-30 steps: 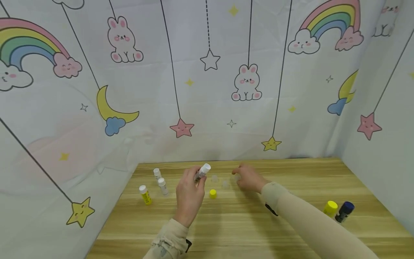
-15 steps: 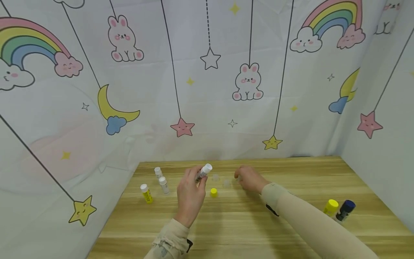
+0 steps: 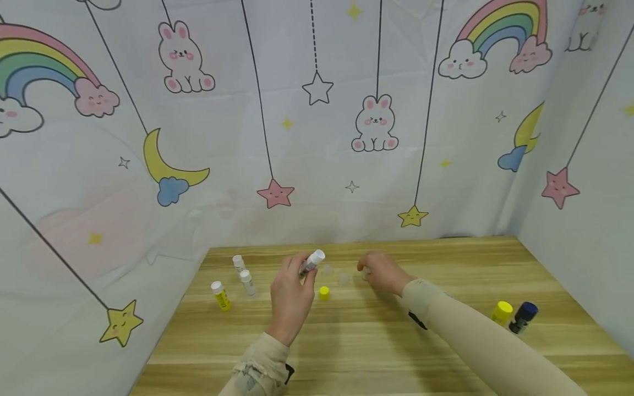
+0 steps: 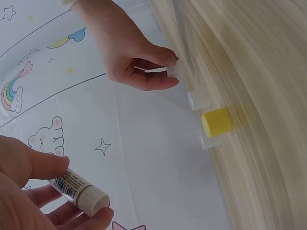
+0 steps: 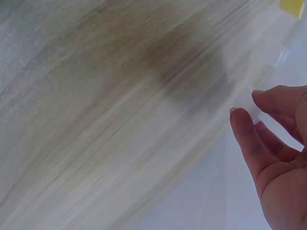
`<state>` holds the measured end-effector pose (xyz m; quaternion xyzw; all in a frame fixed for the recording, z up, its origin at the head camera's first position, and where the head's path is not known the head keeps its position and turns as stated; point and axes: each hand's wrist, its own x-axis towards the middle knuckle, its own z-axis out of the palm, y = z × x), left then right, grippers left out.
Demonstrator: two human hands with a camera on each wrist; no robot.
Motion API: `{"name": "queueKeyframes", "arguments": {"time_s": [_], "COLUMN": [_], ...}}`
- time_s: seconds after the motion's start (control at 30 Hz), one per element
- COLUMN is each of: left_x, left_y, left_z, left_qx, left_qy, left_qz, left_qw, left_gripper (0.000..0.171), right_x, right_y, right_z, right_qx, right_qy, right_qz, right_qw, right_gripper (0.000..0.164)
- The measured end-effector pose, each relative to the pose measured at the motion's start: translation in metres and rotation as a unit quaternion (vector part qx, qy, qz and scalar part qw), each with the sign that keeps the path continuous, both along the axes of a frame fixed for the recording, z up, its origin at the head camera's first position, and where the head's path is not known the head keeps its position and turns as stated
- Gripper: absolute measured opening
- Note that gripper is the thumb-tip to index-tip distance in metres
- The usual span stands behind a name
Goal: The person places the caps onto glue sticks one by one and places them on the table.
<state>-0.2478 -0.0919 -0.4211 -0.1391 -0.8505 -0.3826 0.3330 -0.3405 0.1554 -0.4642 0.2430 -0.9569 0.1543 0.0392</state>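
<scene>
My left hand (image 3: 289,300) holds a glue stick (image 4: 79,191) with a barcode label, tilted, its white end pointing up and to the right in the head view. Further right, my right hand (image 3: 383,273) pinches a small translucent cap (image 4: 172,72) between thumb and fingertips, low over the table. Two similar translucent caps (image 3: 344,279) stand between the hands. In front of them sits a yellow cap (image 3: 324,293), also seen large in the left wrist view.
At the left of the wooden table (image 3: 356,352) stand two white glue sticks (image 3: 247,283) and a yellow one (image 3: 220,297) with a white top. A yellow-capped stick (image 3: 502,312) and a dark blue-capped one (image 3: 525,316) stand at right, beyond the right forearm. A printed curtain (image 3: 317,143) hangs behind.
The right hand's fingertips have drawn together on the translucent cap. The left hand keeps its hold on the glue stick almost unmoved, and the head view has shifted slightly.
</scene>
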Motion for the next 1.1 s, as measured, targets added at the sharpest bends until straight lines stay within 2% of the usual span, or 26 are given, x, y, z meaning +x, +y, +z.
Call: {"name": "queueKeyframes", "arguments": {"time_s": [0.2,0.6,1.1], "left_x": [-0.002,-0.004,-0.007], "left_y": [0.000,0.000,0.004], "left_z": [-0.002,-0.004,-0.006], "left_qx": [0.000,-0.001,-0.008], "left_qy": [-0.004,-0.010,-0.013], "left_qz": [0.003,-0.002,0.000], "left_qw": [1.0000,0.9999,0.9999], "left_gripper": [0.033,0.031,0.030], "right_x": [0.004,0.009,0.020], "right_y": [-0.003,0.000,0.014], "right_z": [0.010,0.026,0.045], "right_qx": [-0.013,-0.065,-0.088], "right_qy": [-0.023,-0.031,0.007], "right_qz": [-0.010,-0.012,-0.022], "right_qw": [1.000,0.997,0.996], "right_gripper": [0.026,0.028,0.025]}}
